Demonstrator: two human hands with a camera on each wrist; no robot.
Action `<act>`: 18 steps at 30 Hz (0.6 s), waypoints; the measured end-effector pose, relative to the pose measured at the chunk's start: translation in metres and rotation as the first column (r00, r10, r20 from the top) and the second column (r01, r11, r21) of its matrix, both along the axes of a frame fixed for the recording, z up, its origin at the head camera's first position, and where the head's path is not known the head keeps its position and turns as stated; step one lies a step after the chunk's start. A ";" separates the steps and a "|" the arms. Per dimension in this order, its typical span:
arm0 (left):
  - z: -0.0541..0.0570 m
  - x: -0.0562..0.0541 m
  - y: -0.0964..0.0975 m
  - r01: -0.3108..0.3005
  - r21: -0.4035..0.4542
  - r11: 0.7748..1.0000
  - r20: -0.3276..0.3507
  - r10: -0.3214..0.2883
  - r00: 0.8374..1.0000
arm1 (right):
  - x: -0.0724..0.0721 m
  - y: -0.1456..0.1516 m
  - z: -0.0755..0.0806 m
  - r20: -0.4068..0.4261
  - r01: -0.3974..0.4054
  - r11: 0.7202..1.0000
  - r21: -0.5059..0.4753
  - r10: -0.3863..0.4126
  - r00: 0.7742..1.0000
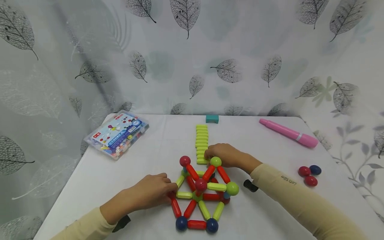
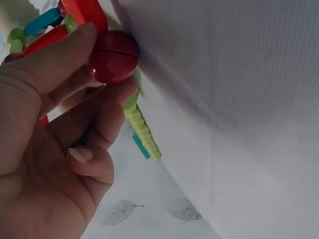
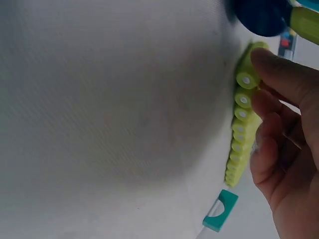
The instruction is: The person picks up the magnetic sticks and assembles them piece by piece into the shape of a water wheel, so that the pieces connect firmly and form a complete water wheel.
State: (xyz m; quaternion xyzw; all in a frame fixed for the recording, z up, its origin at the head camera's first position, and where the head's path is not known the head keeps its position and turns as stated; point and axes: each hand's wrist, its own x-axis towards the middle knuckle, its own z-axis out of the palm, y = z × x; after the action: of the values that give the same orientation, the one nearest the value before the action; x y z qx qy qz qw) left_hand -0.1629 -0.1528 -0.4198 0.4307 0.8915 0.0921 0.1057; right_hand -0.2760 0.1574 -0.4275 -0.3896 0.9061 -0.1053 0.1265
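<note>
Your right hand [image 3: 291,132] fills the edge around 3 o'clock, its thumb and index finger pinching the nearest rod [image 3: 247,69] at 2 o'clock, the other fingers curled. That yellow-green rod heads a row [image 3: 239,128] of similar ones, side by side on the white bench [image 3: 124,119], running down toward 4 o'clock, pale discs on their visible ends. Near the row's far end, at 5 o'clock, you have a teal block [image 3: 228,201] with a rounded cut-out. Between 1 and 2 o'clock, the top edge crops a blue ball [image 3: 261,17], joined to a green stick [image 3: 305,24].
</note>
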 end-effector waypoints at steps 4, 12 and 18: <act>-0.001 0.000 0.001 -0.004 -0.003 1.000 -0.002 0.004 1.000 | 0.004 -0.006 -0.003 -0.057 0.008 1.000 0.009 -0.007 0.998; -0.003 0.000 0.002 -0.003 -0.005 1.000 -0.009 0.003 1.000 | 0.006 -0.011 -0.006 -0.069 0.041 0.998 0.046 -0.038 0.997; -0.003 0.000 0.003 -0.009 -0.014 1.000 -0.009 0.009 1.000 | 0.004 0.005 0.008 -0.082 0.053 0.996 0.071 -0.047 0.996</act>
State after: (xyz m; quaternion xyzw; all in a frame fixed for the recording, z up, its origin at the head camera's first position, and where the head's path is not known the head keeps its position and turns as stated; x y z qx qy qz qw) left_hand -0.1626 -0.1500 -0.4226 0.4263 0.8946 0.0843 0.1042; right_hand -0.2718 0.1626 -0.4198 -0.3659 0.9232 -0.0596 0.1014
